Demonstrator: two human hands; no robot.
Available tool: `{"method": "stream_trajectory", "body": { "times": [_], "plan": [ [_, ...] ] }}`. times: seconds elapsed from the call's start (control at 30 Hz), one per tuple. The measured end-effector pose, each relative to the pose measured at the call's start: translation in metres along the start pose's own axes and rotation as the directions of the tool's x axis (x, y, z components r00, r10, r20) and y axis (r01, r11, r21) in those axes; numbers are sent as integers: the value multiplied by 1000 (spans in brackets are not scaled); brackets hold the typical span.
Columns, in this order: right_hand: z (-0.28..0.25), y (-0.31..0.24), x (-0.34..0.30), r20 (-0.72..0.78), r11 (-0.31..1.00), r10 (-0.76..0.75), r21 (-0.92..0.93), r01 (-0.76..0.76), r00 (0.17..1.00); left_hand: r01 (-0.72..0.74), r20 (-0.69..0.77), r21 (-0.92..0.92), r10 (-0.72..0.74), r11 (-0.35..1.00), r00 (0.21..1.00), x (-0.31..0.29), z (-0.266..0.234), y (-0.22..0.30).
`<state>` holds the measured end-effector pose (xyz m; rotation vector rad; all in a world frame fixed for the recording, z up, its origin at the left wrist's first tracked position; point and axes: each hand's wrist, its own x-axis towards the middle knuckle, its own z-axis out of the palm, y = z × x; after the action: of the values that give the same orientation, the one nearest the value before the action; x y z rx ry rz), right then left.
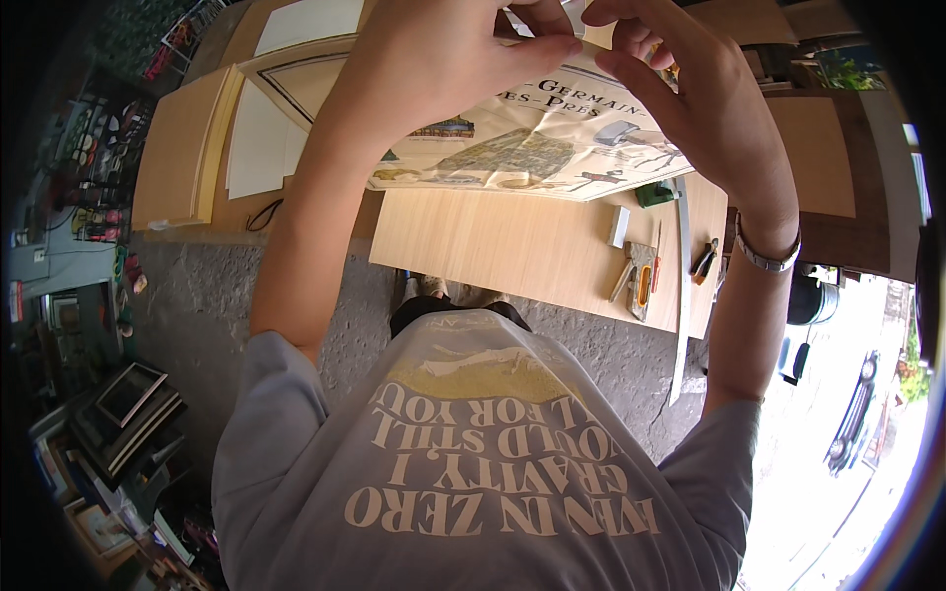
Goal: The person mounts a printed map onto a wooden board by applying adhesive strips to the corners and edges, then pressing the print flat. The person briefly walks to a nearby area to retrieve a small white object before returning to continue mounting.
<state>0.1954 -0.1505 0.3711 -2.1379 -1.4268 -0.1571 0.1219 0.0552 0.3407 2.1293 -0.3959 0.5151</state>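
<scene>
A creased, cream printed poster (493,153) with a dark border, lettering and small drawings is raised at a tilt above the workbench. My left hand (463,59) is closed at its upper edge, thumb on the near side and fingers curled behind. Close beside it, my right hand (690,94) bends its thumb and fingers around the same edge; its fingertips are partly hidden. Below the poster lies a pale wooden board (493,236). On the board's right part rest a staple gun (642,281), a red slim tool (657,258), pliers (706,261) and a long metal ruler (682,305).
A small whitish block (619,227) and a green object (654,193) sit near the ruler, whose end juts past the board's front edge. Wooden panels (182,148) stand at left. Stacked frames (128,414) lie lower left on the concrete floor (207,325)'s side.
</scene>
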Motion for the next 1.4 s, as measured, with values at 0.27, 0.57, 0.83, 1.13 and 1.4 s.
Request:
{"method": "stream_trajectory", "body": {
  "times": [0.27, 0.57, 0.83, 1.13, 1.4],
  "plan": [
    [5, -1, -3, -24, 996, 81, -24, -82, 996, 20, -13, 22, -20, 1000, 1000, 3, 3, -3],
    [4, -13, -4, -72, 984, 84, -154, -94, 994, 40, -15, 61, -39, 997, 999, 1, 1, 8],
    [8, -16, 0, -115, 985, 59, -153, -77, 992, 56, -5, 34, -56, 998, 998, 2, 0, 3],
    [19, -8, -3, -227, 972, -1, -231, -52, 974, -8, 24, 20, 8, 1000, 1000, 1, 0, -3],
    [29, -9, -7, -233, 959, -95, -283, 26, 968, -74, -10, -41, 74, 996, 997, -4, 0, -8]
  ]
}}
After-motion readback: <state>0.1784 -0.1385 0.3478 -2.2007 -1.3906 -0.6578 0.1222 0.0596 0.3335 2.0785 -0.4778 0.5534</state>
